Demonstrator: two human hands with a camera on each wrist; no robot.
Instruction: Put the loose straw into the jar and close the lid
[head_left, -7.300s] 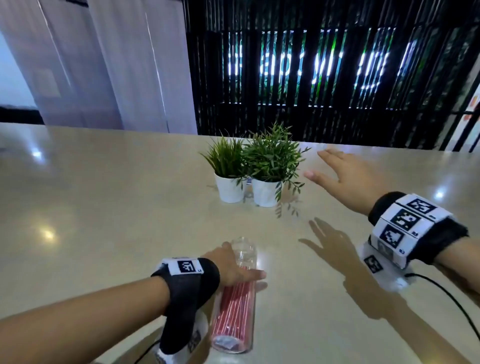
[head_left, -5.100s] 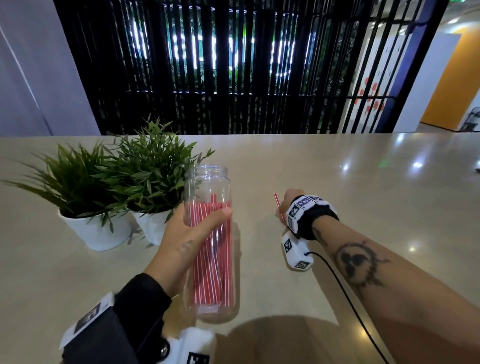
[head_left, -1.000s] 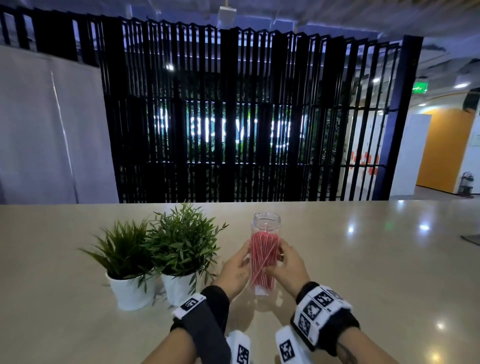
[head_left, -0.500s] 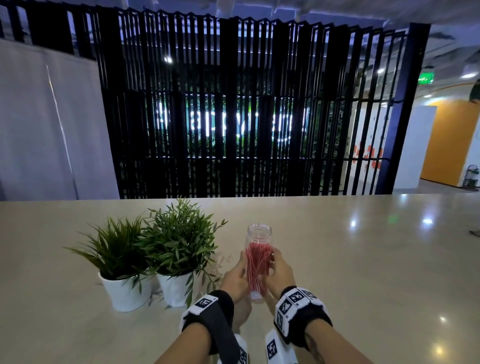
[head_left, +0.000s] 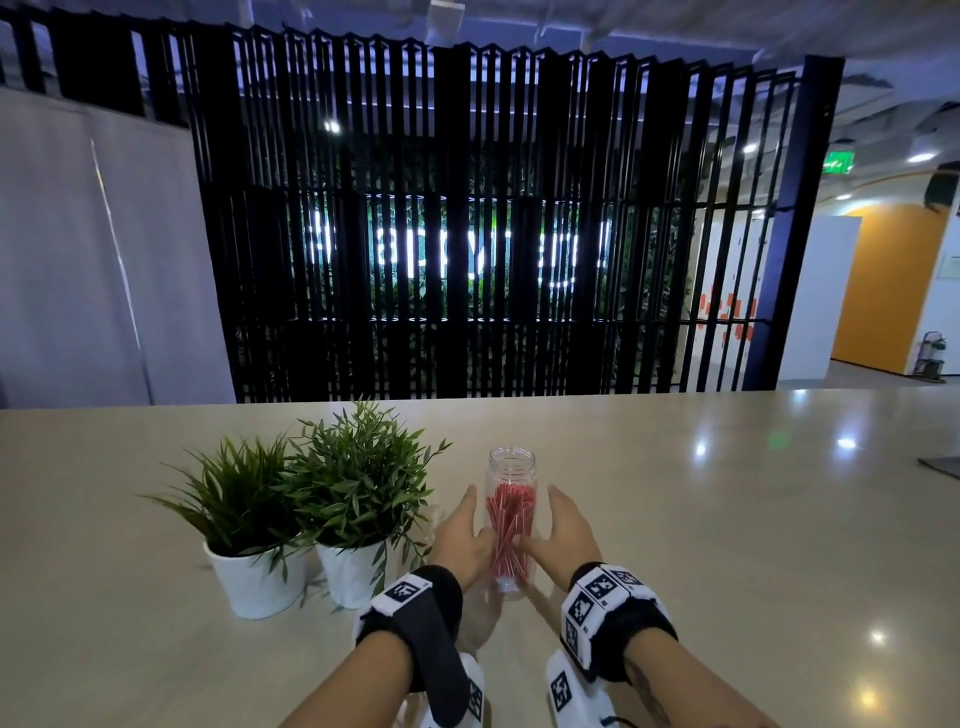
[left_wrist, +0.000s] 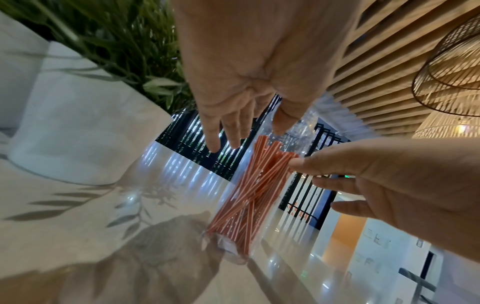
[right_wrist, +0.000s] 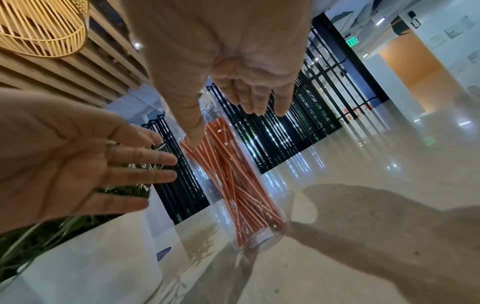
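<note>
A clear plastic jar (head_left: 511, 519) stands upright on the beige table (head_left: 727, 545). It is packed with red straws (head_left: 506, 530), and its mouth is uncovered. No lid is in view. My left hand (head_left: 475, 514) is beside the jar on its left and my right hand (head_left: 545, 519) on its right, both with fingers straight. In the left wrist view the left hand (left_wrist: 249, 123) hovers near the jar (left_wrist: 249, 195), its palm facing it. The right wrist view shows the right hand (right_wrist: 223, 123) spread above the jar (right_wrist: 233, 185), its thumb by the straw tops.
Two potted green plants in white pots (head_left: 257, 582) (head_left: 353, 571) stand just left of the jar, their leaves close to my left hand. The table stretches far to the right and back. A black slatted screen (head_left: 467, 234) rises behind the table's far edge.
Half a second ago both hands were wrapped round the jar. Now their fingers have straightened and come off its sides, and the jar stands by itself.
</note>
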